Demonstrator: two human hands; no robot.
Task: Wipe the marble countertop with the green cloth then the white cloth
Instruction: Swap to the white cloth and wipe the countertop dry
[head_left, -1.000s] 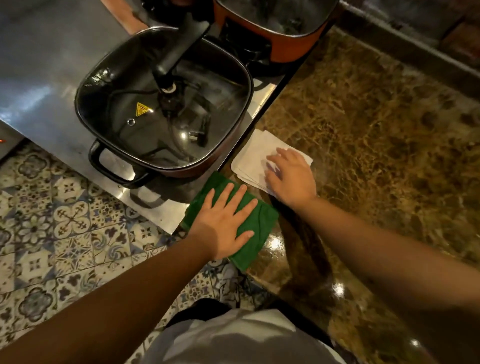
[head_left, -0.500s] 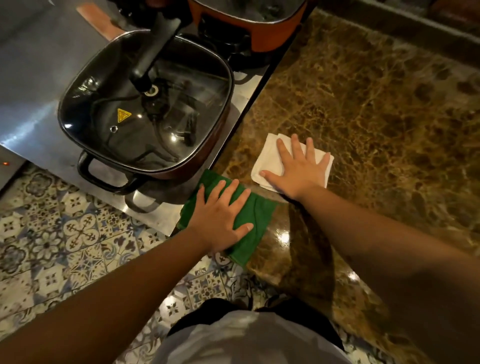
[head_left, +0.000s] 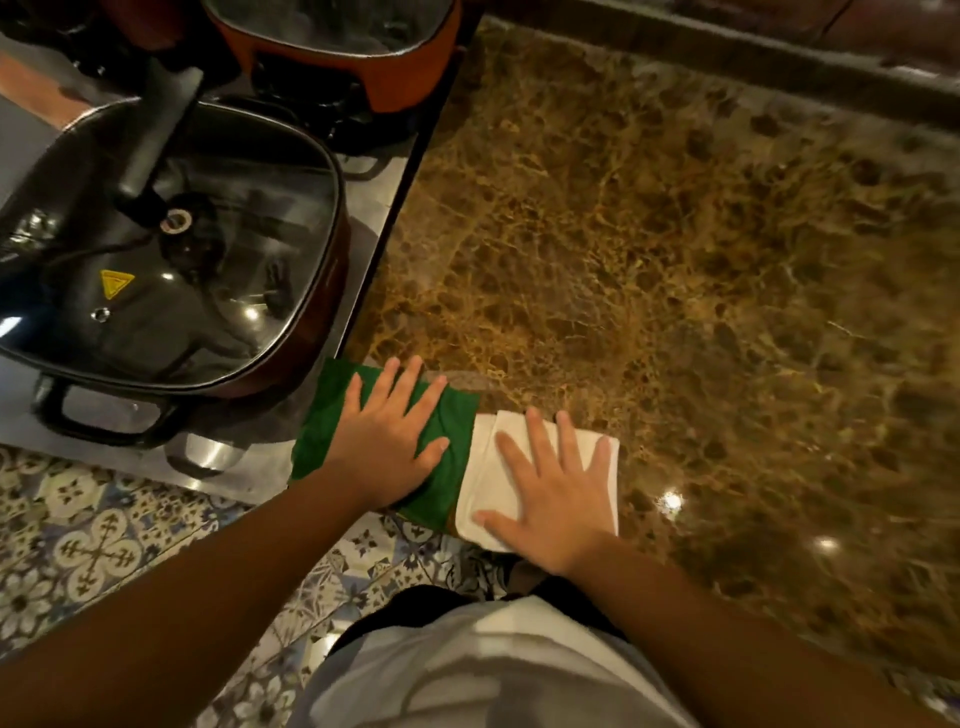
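Observation:
The brown marble countertop (head_left: 675, 260) fills the right side of the view. At its near left corner lies the green cloth (head_left: 322, 415), with my left hand (head_left: 389, 441) pressed flat on it, fingers spread. Right beside it, touching its right edge, is the folded white cloth (head_left: 597, 457). My right hand (head_left: 550, 493) lies flat on the white cloth with fingers apart. Both cloths sit close to the counter's near edge.
A square dark pot with a glass lid (head_left: 171, 249) stands on a steel surface (head_left: 363, 208) left of the marble, close to the green cloth. An orange pot (head_left: 337, 47) is behind it. Patterned floor tiles (head_left: 104, 545) show below the counter edge.
My right hand has slid the white cloth toward me, from beyond the green cloth to right beside it. My left hand stays on the green cloth.

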